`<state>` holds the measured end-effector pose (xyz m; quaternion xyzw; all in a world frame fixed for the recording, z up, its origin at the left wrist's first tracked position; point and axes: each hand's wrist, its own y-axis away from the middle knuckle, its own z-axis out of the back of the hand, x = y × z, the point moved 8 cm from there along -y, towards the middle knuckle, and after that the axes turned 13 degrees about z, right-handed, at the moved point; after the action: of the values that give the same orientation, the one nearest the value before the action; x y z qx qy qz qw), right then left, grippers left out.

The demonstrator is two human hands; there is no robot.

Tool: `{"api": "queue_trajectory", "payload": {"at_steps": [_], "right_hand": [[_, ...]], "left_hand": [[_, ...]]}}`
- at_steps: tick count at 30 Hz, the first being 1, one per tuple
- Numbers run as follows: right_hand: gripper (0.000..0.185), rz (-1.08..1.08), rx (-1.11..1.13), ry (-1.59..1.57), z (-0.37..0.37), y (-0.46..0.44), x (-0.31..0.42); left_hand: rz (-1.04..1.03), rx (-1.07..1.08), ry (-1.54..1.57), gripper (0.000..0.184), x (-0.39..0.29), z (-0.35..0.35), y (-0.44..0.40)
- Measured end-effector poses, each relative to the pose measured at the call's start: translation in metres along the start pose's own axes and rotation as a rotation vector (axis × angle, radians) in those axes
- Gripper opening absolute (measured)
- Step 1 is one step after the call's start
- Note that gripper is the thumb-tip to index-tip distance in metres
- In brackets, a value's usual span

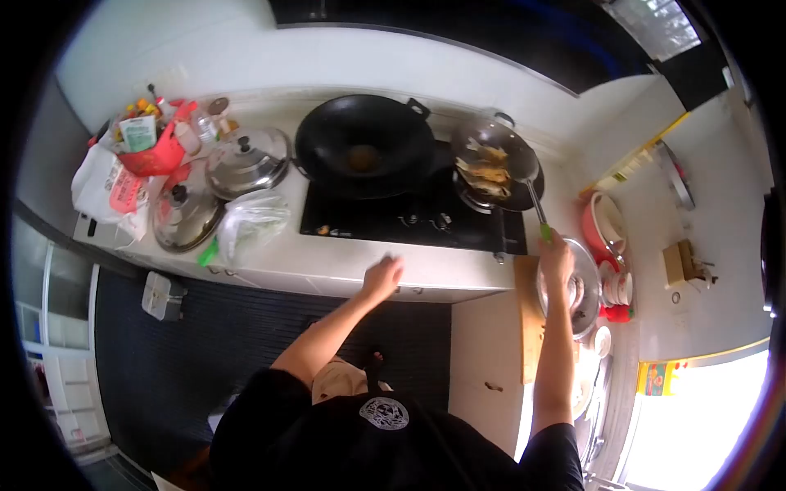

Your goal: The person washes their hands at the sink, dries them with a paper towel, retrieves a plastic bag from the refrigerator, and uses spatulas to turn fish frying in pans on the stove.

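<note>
Fingers of your right hand (557, 260) grasp the green-handled utensil (536, 200) by the browned food (485, 173) in the right-hand pan (517, 196); work its head low and gently to spare the pieces, though your left hand's (381, 280) grip is unclear.

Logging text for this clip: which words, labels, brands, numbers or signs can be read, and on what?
No text can be read.
White-and-green packet: print too small.
White plastic bag, red patch: blurred.
Black shirt, emblem: too small.
Black stove, marks: too small.
Yellow-and-red item by the window: blurred.
Yellow strip: blurred.
</note>
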<state>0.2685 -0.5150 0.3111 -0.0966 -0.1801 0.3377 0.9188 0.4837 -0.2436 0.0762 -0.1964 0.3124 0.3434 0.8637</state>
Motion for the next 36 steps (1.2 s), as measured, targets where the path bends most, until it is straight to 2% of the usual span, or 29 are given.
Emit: {"api": "queue_trajectory", "payload": {"at_steps": [2,4,5,6,7,8,9,10,11,12,15,17,20,24,26,30,33,36], "right_hand": [[0.037,0.044,0.032,0.005,-0.010,-0.014,-0.014],[0.033,0.032,0.033,-0.153,-0.012,-0.013,0.004],[0.031,-0.003,0.022,-0.282,-0.003,-0.011,0.019],[0.029,0.023,-0.026,-0.360,0.002,-0.014,0.031],[0.028,0.030,0.001,-0.400,-0.002,-0.020,0.035],[0.027,0.010,0.068,-0.472,0.001,-0.020,0.058],[0.027,-0.010,0.134,-0.542,0.008,-0.020,0.087],[0.027,0.043,0.186,-0.482,0.008,-0.024,0.113],[0.027,0.095,0.235,-0.423,0.006,-0.028,0.139],[0.026,0.144,0.282,-0.364,0.001,-0.032,0.162],[0.027,0.364,0.327,-0.248,-0.024,-0.040,0.237],[0.026,0.531,0.225,-0.081,-0.046,-0.042,0.268],[0.024,0.352,0.556,0.060,-0.067,-0.039,0.304],[0.024,0.323,0.562,0.131,-0.107,-0.037,0.314],[0.023,0.311,0.481,0.075,-0.137,-0.034,0.313],[0.024,0.247,0.315,-0.012,-0.176,-0.028,0.321],[0.023,0.220,0.192,-0.076,-0.184,-0.030,0.337],[0.016,0.306,0.044,-0.089,-0.204,-0.042,0.347]], "left_hand": [[0.010,-0.055,0.108,0.015,0.048,0.026,0.075],[0.222,-0.050,0.262,0.011,0.121,0.059,0.148],[0.340,-0.046,0.089,0.017,0.156,0.079,0.185],[0.755,0.189,-0.017,0.025,0.217,0.079,0.229],[0.920,0.103,0.002,0.029,0.242,0.114,0.270],[1.215,0.231,-0.053,0.026,0.290,0.124,0.324],[0.492,0.430,-0.585,0.028,0.339,0.106,0.365],[0.728,0.724,-0.715,0.028,0.349,0.131,0.395],[0.497,0.664,-0.777,0.023,0.359,0.147,0.427],[0.574,0.664,-0.709,0.023,0.374,0.169,0.455],[1.004,0.533,-0.329,0.022,0.426,0.206,0.493],[1.188,0.365,-0.082,0.022,0.448,0.213,0.487],[1.298,0.170,0.273,0.021,0.467,0.208,0.449],[1.396,0.004,0.724,0.021,0.471,0.194,0.388],[1.324,0.033,0.696,0.021,0.467,0.198,0.360],[0.982,0.105,0.363,0.022,0.468,0.215,0.333],[1.096,0.105,0.367,0.022,0.495,0.222,0.355],[1.235,0.075,0.370,0.022,0.521,0.226,0.383]]}}
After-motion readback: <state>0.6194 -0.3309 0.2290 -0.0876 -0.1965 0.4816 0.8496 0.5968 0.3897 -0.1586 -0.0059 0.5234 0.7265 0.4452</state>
